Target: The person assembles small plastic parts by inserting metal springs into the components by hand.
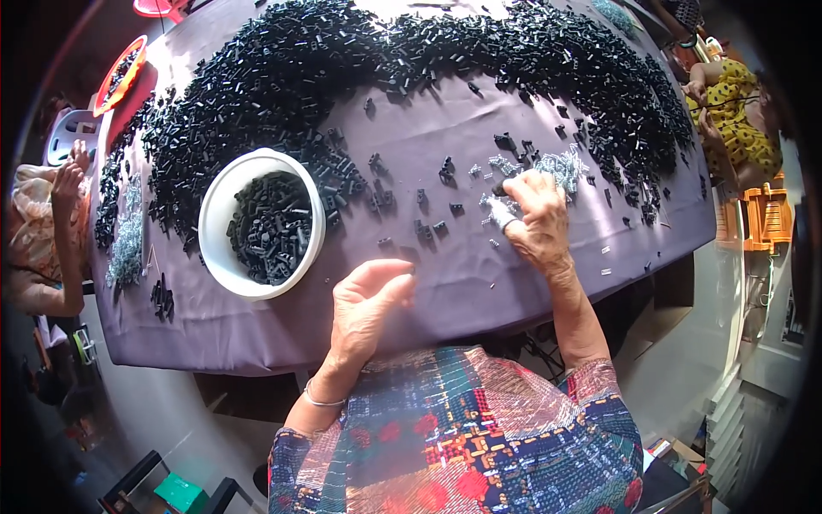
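Note:
My left hand (pixel 368 308), a bracelet at its wrist, is raised near the table's front edge. Its thumb and forefinger are pinched together; a small dark bit shows at the tips, too blurred to name. Over a heap of small clear or silvery pieces (pixel 565 167) is my right hand (pixel 541 224), with a white wrap on one fingertip. Its fingers close on a small black plastic part (pixel 500 189). Between the hands lie several loose black parts (pixel 424 230). Left of my left hand, a white tub (pixel 212 257) leans toward me, partly filled with black parts (pixel 272 227).
A wide heap of black parts (pixel 282 77) curves across the far side of the purple-grey tablecloth (pixel 402 308). An orange-rimmed basin (pixel 128 77) stands at the far left. One person (pixel 47 223) sits at the left, another person in yellow (pixel 728 120) at the right.

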Motion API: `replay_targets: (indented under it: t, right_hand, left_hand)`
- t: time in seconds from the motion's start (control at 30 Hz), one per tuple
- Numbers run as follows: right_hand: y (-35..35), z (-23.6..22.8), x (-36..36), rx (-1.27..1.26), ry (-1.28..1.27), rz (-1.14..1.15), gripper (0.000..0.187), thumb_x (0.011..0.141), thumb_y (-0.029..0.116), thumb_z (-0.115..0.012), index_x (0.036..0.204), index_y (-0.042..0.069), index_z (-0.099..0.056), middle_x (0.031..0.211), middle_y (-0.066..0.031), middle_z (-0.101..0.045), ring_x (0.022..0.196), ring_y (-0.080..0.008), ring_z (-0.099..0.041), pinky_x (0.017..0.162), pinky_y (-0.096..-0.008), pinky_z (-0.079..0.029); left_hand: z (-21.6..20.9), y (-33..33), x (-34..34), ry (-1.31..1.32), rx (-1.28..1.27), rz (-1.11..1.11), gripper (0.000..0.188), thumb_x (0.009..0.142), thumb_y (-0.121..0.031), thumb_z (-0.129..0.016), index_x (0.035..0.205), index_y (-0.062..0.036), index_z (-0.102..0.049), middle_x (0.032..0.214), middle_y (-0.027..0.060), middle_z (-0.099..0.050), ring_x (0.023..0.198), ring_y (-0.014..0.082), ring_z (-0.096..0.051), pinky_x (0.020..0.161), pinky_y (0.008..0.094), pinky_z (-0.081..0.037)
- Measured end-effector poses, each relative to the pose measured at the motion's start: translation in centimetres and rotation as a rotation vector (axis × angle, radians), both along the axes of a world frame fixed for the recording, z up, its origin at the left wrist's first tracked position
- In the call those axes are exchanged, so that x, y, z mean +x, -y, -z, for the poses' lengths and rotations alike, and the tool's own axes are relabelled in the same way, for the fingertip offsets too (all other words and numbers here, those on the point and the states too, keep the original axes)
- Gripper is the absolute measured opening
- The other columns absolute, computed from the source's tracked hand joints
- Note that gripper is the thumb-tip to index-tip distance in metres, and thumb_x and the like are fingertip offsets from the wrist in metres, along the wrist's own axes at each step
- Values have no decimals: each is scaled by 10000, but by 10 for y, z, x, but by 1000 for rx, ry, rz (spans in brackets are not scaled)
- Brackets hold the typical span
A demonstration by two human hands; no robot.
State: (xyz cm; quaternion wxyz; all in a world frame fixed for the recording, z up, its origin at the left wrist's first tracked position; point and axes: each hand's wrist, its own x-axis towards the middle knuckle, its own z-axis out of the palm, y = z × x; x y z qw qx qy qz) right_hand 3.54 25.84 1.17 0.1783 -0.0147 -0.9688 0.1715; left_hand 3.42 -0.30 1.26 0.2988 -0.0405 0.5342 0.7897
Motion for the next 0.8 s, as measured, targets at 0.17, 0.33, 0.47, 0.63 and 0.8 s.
replay_targets:
  t: [0.17, 0.33, 0.47, 0.63, 0.8]
  right_hand:
    - [12, 10, -9, 82, 72, 17, 225, 708, 275, -707, 836, 116, -612, 890, -37, -544, 912, -240, -505, 772, -418, -356]
    - [19, 11, -12, 55, 70, -17, 218, 697, 203, -689, 868, 110, -592, 898, -46, -542, 912, -243, -505, 782, -417, -355]
    - [17, 13, -10, 3, -141, -146, 275, 647, 83, -678, 908, 82, -593, 952, -66, -576, 914, -253, -522, 793, -393, -375]
    - [5, 5, -7, -79, -144, -84, 255, 651, 64, -677, 895, 93, -609, 911, -59, -574, 891, -259, -521, 759, -372, -388]
    - [9, 6, -9, -41, -11, -141, 203, 669, 116, -694, 854, 105, -610, 868, -29, -539, 870, -237, -504, 773, -377, -362]
  left_hand:
    - [1, 2, -1, 17, 6, 2, 193, 842, -46, -680, 1026, 4, -648, 862, 41, -664, 723, 94, -598, 680, 234, -501]
    - [1, 0, -1, 32, 31, 31, 194, 839, -39, -681, 1028, -3, -647, 876, 37, -663, 736, 94, -604, 690, 237, -512]
    - [2, 0, -2, 65, 13, 56, 196, 837, -31, -679, 1030, -16, -648, 899, 30, -661, 748, 90, -608, 693, 236, -521]
    - [3, 2, -1, 81, 15, 43, 194, 838, -28, -677, 1029, -18, -645, 905, 33, -660, 757, 92, -609, 689, 239, -523]
    - [8, 2, -1, 108, 57, 37, 184, 839, -31, -676, 1019, -14, -643, 884, 43, -662, 763, 102, -612, 682, 247, -522]
